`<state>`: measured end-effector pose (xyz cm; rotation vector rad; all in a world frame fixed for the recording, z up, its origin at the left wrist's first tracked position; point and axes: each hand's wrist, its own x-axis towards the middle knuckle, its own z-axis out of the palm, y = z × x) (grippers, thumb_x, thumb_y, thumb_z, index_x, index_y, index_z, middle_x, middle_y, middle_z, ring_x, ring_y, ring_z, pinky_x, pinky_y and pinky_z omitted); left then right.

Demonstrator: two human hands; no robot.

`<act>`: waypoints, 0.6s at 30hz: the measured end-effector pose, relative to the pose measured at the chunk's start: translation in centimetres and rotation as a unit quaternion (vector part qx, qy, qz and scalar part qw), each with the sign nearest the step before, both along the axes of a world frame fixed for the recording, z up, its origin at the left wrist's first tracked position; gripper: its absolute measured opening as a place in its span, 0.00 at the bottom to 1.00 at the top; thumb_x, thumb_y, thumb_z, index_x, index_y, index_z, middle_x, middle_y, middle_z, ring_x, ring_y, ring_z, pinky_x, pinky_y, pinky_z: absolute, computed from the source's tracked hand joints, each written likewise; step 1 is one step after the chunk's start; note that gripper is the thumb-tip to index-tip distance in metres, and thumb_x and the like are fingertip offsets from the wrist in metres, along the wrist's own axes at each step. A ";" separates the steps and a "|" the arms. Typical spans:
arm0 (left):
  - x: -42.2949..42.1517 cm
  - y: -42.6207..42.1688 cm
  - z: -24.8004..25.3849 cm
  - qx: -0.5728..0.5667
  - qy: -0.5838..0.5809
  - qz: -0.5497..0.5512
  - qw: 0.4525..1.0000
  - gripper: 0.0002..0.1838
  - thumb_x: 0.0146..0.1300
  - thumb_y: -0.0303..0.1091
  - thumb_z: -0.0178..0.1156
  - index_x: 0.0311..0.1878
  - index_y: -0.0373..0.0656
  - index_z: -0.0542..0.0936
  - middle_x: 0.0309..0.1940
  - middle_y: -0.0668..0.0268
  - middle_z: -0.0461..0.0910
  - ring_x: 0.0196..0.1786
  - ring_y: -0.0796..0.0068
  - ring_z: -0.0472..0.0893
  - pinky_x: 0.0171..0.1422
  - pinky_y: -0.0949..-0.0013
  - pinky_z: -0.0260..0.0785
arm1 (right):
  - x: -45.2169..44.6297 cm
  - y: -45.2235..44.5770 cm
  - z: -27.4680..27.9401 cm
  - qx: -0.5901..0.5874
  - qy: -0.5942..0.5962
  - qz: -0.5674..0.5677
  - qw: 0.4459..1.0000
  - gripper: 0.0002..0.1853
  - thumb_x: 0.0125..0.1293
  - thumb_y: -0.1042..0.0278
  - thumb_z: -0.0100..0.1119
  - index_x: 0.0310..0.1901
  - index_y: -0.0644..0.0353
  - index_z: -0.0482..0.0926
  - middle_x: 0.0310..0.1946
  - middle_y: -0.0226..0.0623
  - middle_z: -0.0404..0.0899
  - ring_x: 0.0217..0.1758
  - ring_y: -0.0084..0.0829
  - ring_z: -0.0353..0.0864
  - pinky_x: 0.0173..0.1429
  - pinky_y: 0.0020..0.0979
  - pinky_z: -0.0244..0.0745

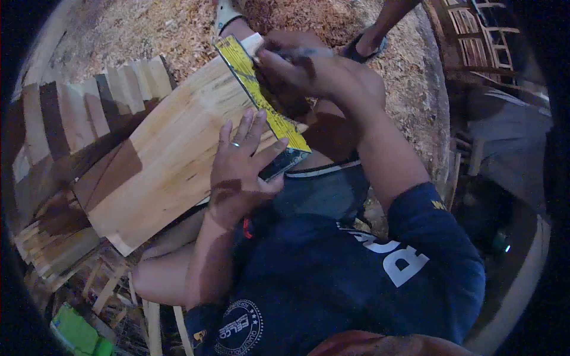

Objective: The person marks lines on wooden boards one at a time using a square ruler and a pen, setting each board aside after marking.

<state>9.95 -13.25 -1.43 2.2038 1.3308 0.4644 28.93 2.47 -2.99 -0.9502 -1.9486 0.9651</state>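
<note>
The left hand (240, 172) lies spread at center on a wooden board (166, 139) and the yellow-bladed square (261, 98) across it. At upper center, the right hand (291, 68) is bent beside the blade, above wood shavings (172, 29).

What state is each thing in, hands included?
Wide board, lying diagonally, unpainted
Yellow-bladed square, laid across the board's end
Left hand, fingers spread, flat on board and square
Right hand, fingers curled beside the square; any grip unclear
Wood pieces, side by side
Wood shavings, scattered loose

Floor (415, 127) strewn with wood shavings (172, 26), stacked wooden slats (74, 113), loose thin strips (155, 329)
</note>
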 end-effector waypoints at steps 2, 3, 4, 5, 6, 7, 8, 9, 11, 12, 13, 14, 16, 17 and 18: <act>0.0 0.0 -0.1 0.005 0.001 0.005 1.000 0.32 0.42 0.40 0.75 0.58 0.58 0.86 0.75 0.50 0.66 0.80 0.50 0.62 0.82 0.37 0.45 | 2.2 -3.7 3.4 0.016 -0.151 0.012 0.988 0.09 0.69 0.64 0.61 0.39 0.62 0.82 0.29 0.47 0.83 0.32 0.44 0.85 0.38 0.40 0.78; -0.1 0.0 0.0 -0.004 0.002 0.004 1.000 0.32 0.42 0.40 0.75 0.58 0.58 0.86 0.75 0.50 0.66 0.80 0.50 0.62 0.82 0.37 0.45 | 3.3 -5.3 4.2 -0.001 -0.183 0.026 0.983 0.09 0.69 0.64 0.61 0.39 0.62 0.82 0.30 0.48 0.83 0.33 0.46 0.85 0.38 0.41 0.79; -0.1 0.0 0.2 -0.012 0.004 0.001 1.000 0.32 0.42 0.40 0.75 0.58 0.58 0.86 0.75 0.50 0.66 0.80 0.50 0.62 0.82 0.37 0.45 | 4.5 -6.8 5.0 -0.016 -0.216 0.041 0.975 0.09 0.69 0.64 0.61 0.39 0.62 0.82 0.30 0.48 0.83 0.33 0.48 0.85 0.38 0.42 0.79; -0.2 0.1 0.3 -0.018 0.008 -0.001 1.000 0.33 0.42 0.40 0.75 0.58 0.59 0.86 0.75 0.50 0.66 0.80 0.50 0.62 0.82 0.37 0.45 | 5.6 -8.1 4.6 -0.056 -0.207 0.061 0.975 0.09 0.69 0.64 0.61 0.39 0.62 0.82 0.31 0.49 0.83 0.34 0.49 0.85 0.39 0.43 0.79; -0.1 0.1 0.2 -0.017 0.008 0.000 1.000 0.33 0.42 0.40 0.75 0.58 0.59 0.86 0.75 0.51 0.66 0.80 0.50 0.61 0.82 0.37 0.45 | 6.1 -8.8 4.3 -0.095 -0.196 0.079 0.973 0.09 0.69 0.64 0.61 0.39 0.62 0.82 0.31 0.50 0.83 0.34 0.50 0.85 0.39 0.44 0.79; -0.1 0.1 0.2 -0.016 0.008 0.000 1.000 0.33 0.42 0.40 0.75 0.58 0.59 0.86 0.75 0.51 0.66 0.80 0.50 0.61 0.82 0.37 0.45 | 6.2 -8.9 3.8 -0.105 -0.203 0.080 0.970 0.10 0.69 0.63 0.61 0.40 0.62 0.82 0.31 0.50 0.84 0.35 0.50 0.85 0.40 0.44 0.79; -0.1 0.2 0.2 -0.014 0.009 -0.002 1.000 0.33 0.42 0.40 0.75 0.58 0.59 0.85 0.75 0.51 0.66 0.80 0.50 0.61 0.82 0.37 0.45 | 6.1 -8.9 3.6 -0.113 -0.210 0.079 0.968 0.10 0.69 0.62 0.61 0.41 0.61 0.83 0.32 0.50 0.84 0.35 0.51 0.85 0.40 0.44 0.79; -0.1 0.2 0.2 -0.015 0.010 -0.005 1.000 0.33 0.41 0.40 0.75 0.58 0.59 0.85 0.75 0.51 0.66 0.80 0.50 0.61 0.82 0.37 0.46 | 6.0 -8.7 3.4 -0.120 -0.216 0.078 0.966 0.11 0.70 0.62 0.61 0.41 0.61 0.83 0.32 0.50 0.84 0.36 0.51 0.85 0.41 0.45 0.79; -0.2 0.2 0.2 -0.014 0.017 -0.008 1.000 0.34 0.41 0.41 0.76 0.59 0.59 0.85 0.76 0.51 0.66 0.80 0.51 0.61 0.82 0.37 0.46 | 4.0 -6.6 5.4 -0.078 -0.288 0.053 0.953 0.12 0.70 0.60 0.61 0.43 0.61 0.83 0.33 0.50 0.85 0.36 0.50 0.86 0.42 0.45 0.79; -0.3 0.2 0.2 -0.011 0.014 -0.009 1.000 0.34 0.41 0.41 0.76 0.59 0.60 0.85 0.76 0.51 0.66 0.81 0.51 0.60 0.82 0.37 0.46 | 3.0 -5.2 5.3 -0.084 -0.284 0.045 0.954 0.13 0.71 0.60 0.60 0.44 0.62 0.83 0.33 0.48 0.85 0.36 0.46 0.86 0.42 0.43 0.80; -0.3 0.3 0.0 -0.009 0.011 -0.009 1.000 0.35 0.41 0.42 0.77 0.59 0.60 0.85 0.76 0.51 0.65 0.81 0.51 0.60 0.82 0.37 0.46 | 2.0 -3.9 5.2 -0.091 -0.281 0.036 0.955 0.13 0.72 0.60 0.60 0.45 0.62 0.84 0.34 0.46 0.86 0.37 0.42 0.86 0.43 0.41 0.80; -0.4 0.2 -0.1 -0.007 0.008 -0.011 1.000 0.35 0.41 0.42 0.77 0.60 0.60 0.85 0.76 0.51 0.65 0.81 0.51 0.60 0.82 0.37 0.46 | 1.4 -1.9 4.3 -0.128 -0.240 0.030 0.962 0.13 0.73 0.60 0.60 0.46 0.63 0.84 0.34 0.42 0.86 0.38 0.35 0.87 0.43 0.38 0.80; -0.6 0.1 -0.4 -0.003 0.008 -0.014 1.000 0.35 0.41 0.43 0.77 0.60 0.61 0.85 0.77 0.52 0.65 0.81 0.52 0.60 0.82 0.37 0.45 | -0.2 1.9 2.4 -0.144 -0.170 0.012 0.975 0.13 0.75 0.61 0.60 0.48 0.63 0.84 0.35 0.38 0.86 0.37 0.26 0.86 0.43 0.33 0.81; -0.6 0.1 -0.4 0.000 0.007 -0.016 1.000 0.36 0.41 0.44 0.77 0.60 0.61 0.84 0.77 0.52 0.64 0.81 0.52 0.60 0.82 0.37 0.45 | -1.3 3.6 1.0 -0.126 -0.141 0.002 0.982 0.12 0.75 0.62 0.59 0.48 0.64 0.83 0.35 0.37 0.86 0.36 0.25 0.86 0.43 0.33 0.81; -0.5 0.1 -0.4 -0.002 0.009 -0.017 1.000 0.36 0.41 0.44 0.78 0.60 0.61 0.84 0.77 0.53 0.64 0.81 0.52 0.60 0.82 0.37 0.45 | -1.9 4.8 0.1 -0.108 -0.111 -0.008 0.988 0.12 0.75 0.63 0.59 0.49 0.64 0.83 0.35 0.37 0.86 0.34 0.24 0.85 0.42 0.32 0.81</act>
